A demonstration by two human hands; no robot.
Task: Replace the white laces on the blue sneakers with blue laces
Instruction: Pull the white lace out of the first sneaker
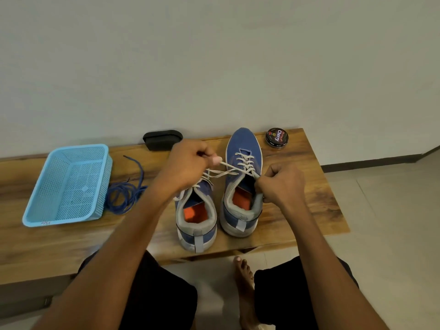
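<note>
Left hand (pixel 188 166) pinching white lace (pixel 229 166), taut

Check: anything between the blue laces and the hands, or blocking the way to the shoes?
Nothing visible does. The blue laces lie on bare table beside the basket, left of the left hand. The white lace still fills the right sneaker.

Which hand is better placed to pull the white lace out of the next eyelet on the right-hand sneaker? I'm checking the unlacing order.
Left, probably. The left hand already pinches the white lace, stretched taut from the right-hand sneaker. The right hand grips the shoe's collar, steadying it.
</note>
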